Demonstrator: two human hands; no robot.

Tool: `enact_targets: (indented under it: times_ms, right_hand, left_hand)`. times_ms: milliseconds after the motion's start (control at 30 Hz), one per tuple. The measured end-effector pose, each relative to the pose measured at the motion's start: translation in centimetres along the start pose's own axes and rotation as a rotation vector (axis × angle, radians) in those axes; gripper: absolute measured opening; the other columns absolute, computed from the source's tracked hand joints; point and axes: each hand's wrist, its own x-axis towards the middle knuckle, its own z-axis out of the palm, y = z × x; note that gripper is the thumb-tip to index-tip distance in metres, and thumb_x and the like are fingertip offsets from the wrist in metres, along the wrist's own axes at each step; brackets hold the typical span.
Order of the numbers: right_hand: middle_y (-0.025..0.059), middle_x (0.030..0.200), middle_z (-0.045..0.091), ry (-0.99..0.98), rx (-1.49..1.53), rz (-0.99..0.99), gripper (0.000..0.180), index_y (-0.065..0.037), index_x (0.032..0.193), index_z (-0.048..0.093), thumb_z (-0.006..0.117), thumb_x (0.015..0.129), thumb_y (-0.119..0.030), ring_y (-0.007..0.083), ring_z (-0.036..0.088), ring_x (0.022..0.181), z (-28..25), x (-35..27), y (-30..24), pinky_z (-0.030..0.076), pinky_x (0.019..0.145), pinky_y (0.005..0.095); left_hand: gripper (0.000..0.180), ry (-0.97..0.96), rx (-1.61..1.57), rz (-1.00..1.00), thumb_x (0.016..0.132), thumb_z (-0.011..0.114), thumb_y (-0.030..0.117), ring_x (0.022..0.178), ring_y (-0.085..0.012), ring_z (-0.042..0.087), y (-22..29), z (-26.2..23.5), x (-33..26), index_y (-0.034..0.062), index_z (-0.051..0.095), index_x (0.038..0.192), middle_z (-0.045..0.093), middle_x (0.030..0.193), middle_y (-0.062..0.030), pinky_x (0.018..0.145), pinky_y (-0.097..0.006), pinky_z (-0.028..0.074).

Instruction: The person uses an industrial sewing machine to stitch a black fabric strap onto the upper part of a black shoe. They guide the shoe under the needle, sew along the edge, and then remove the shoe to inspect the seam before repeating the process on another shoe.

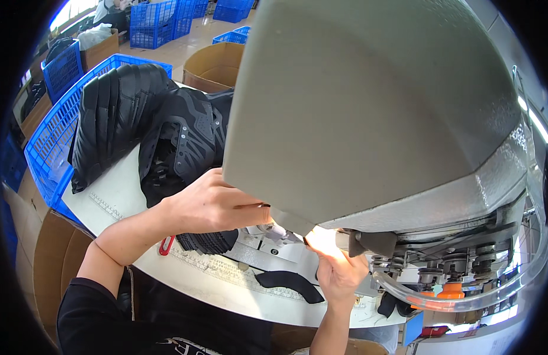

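Both hands work under the grey sewing machine head (368,106): the left hand (212,204) is curled, pressing a black upper piece (206,241) at the bench's (117,204) middle; the right hand (339,269) pinches it near the needle. Stacked black uppers (117,115) wait along the far-left edge, one cut piece (289,283) lies at the near edge.

A large grey sewing machine head (368,112) fills the upper right. The left hand (212,204) reaches under it, resting on a black ribbed piece (206,241) on the white worktop (117,204); the right hand (339,269) is at the brightly lit needle area. A stack of black shoe uppers (150,127) lies behind, beside a blue crate (46,148). Another black piece (289,284) lies near the right hand.
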Motion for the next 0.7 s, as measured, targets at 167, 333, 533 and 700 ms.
enact_targets:
  times_ms: [167, 333, 533, 700]
  right_hand:
    - [0.0061, 0.079, 0.075, 0.066, 0.235, 0.055, 0.024, -0.008, 0.089, 0.078, 0.076, 0.074, 0.009, 0.0170, 0.068, 0.067, 0.9, 0.1, 0.9, 0.052, 0.066, 0.0257]
    - [0.0057, 0.079, 0.075, -0.018, 0.196, 0.099, 0.015, -0.004, 0.090, 0.077, 0.075, 0.079, 0.006, 0.0142, 0.067, 0.065, 0.3, 0.4, 0.5, 0.051, 0.064, 0.0244]
    - [0.0060, 0.080, 0.075, -0.064, 0.195, 0.230, 0.011, -0.003, 0.094, 0.078, 0.073, 0.085, 0.002, 0.0146, 0.067, 0.067, 0.1, 0.4, 0.2, 0.049, 0.065, 0.0242]
    - [0.0069, 0.084, 0.075, -0.070, 0.106, 0.241, 0.014, -0.005, 0.095, 0.078, 0.072, 0.086, 0.003, 0.0150, 0.066, 0.073, -0.1, 0.0, 0.5, 0.050, 0.071, 0.0241]
  left_hand:
    - [0.023, 0.018, 0.042, 0.028, 0.064, 0.076, 0.013, 0.078, -0.0177, 0.060, 0.0, 0.4, -0.1, 0.0058, 0.068, 0.084, 0.059, 0.087, -0.0031, 0.065, -0.033, 0.055]
    - [0.022, 0.050, 0.101, 0.058, 0.065, 0.074, 0.013, 0.078, -0.0176, 0.060, 0.0, 0.4, 0.1, 0.0062, 0.068, 0.085, 0.058, 0.084, -0.0034, 0.063, -0.032, 0.055]
    - [0.020, -0.003, 0.023, -0.047, 0.068, 0.073, 0.013, 0.080, -0.0179, 0.061, -0.4, 1.6, -0.8, 0.0069, 0.068, 0.086, 0.058, 0.084, -0.0032, 0.063, -0.031, 0.055]
    - [0.019, 0.076, -0.023, -0.062, 0.068, 0.073, 0.011, 0.080, -0.0187, 0.061, -0.4, 2.0, -0.7, 0.0071, 0.068, 0.086, 0.060, 0.085, -0.0037, 0.065, -0.033, 0.054]
